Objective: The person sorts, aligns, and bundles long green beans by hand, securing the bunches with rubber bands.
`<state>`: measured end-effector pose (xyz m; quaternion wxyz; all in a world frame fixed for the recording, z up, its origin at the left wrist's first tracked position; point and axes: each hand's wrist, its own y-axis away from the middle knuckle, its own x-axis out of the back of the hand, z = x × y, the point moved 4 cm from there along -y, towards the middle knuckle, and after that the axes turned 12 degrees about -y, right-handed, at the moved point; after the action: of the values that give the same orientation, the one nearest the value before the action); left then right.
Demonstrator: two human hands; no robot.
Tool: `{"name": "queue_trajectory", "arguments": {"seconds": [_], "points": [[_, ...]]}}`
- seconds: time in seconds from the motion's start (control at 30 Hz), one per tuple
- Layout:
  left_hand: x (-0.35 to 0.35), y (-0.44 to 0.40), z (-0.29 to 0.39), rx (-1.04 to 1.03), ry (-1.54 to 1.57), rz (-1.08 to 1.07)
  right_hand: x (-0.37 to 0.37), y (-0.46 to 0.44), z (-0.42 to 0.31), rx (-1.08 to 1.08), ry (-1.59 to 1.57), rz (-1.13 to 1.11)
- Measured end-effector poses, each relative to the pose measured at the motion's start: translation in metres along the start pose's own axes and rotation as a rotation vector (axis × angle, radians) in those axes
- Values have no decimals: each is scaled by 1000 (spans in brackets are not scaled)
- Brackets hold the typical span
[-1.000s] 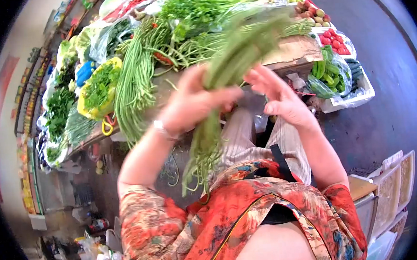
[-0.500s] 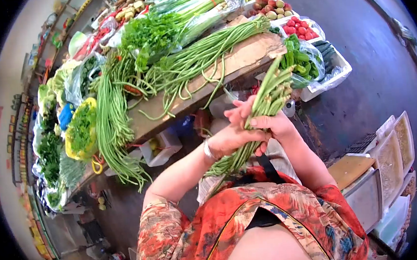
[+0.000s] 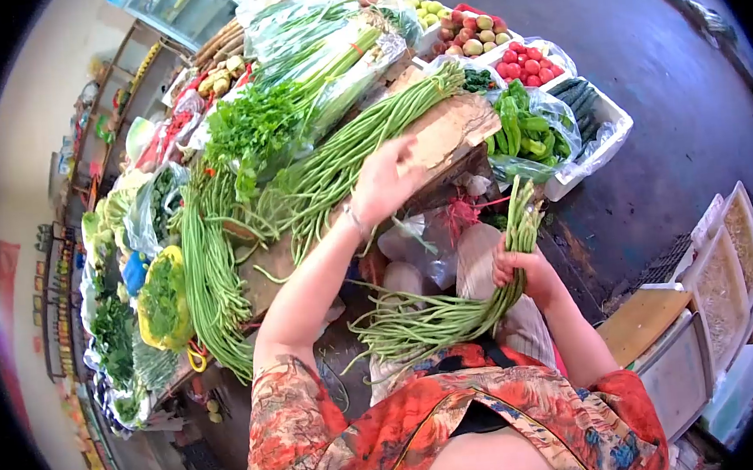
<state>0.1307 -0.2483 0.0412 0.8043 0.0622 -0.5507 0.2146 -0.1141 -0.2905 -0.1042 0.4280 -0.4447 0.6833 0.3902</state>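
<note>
My right hand (image 3: 523,273) is closed round a bunch of long green beans (image 3: 439,322). Its cut ends point up above the fist, and the loose tails sweep left across my lap. My left hand (image 3: 386,182), a bracelet at its wrist, is over the edge of the wooden board (image 3: 452,134), fingers spread and holding nothing. Close beside it lies a pile of long beans (image 3: 386,116) on the board; whether the hand touches either one I cannot tell. A second heap of long beans (image 3: 214,281) hangs over the table's front edge at the left.
Leafy celery (image 3: 255,125) and bagged greens lie further back. At the right stand boxes of green peppers (image 3: 530,124), tomatoes (image 3: 529,65) and dark cucumbers (image 3: 579,103). Plastic bins (image 3: 718,307) stand by my right side. A yellow-rimmed basket (image 3: 163,298) of greens sits at the left.
My left hand has let go of the bean bunch and moved up and left over the board. The right hand keeps the bunch, now lower, its tails swung out leftward.
</note>
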Motion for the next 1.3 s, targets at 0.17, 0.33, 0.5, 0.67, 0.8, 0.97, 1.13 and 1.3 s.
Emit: {"name": "queue_trajectory", "arguments": {"seconds": [0.17, 0.33, 0.5, 0.67, 0.8, 0.97, 1.13, 1.3], "points": [[-22, -101, -23, -40, -401, 41, 14, 9, -9, 40, -55, 107], [-61, -162, -58, 11, -454, -1, 15, 14, -15, 28, -16, 78], [-69, -170, -67, 51, -534, -64, 16, 14, -18, -2, 23, 153], [-48, -163, -33, 25, -603, -118, 13, 10, -22, -8, 39, 154], [-12, -157, -41, -148, -281, 122, 11, 9, -20, 14, 56, 167], [58, -103, -25, -70, 405, 11, -10, -4, -26, 168, 50, 139], [112, -37, 0, -73, 654, 3, -75, -36, -41, 311, 44, -94], [128, 14, 5, -42, 815, -6, -160, -62, -48, 444, 134, -72]]}}
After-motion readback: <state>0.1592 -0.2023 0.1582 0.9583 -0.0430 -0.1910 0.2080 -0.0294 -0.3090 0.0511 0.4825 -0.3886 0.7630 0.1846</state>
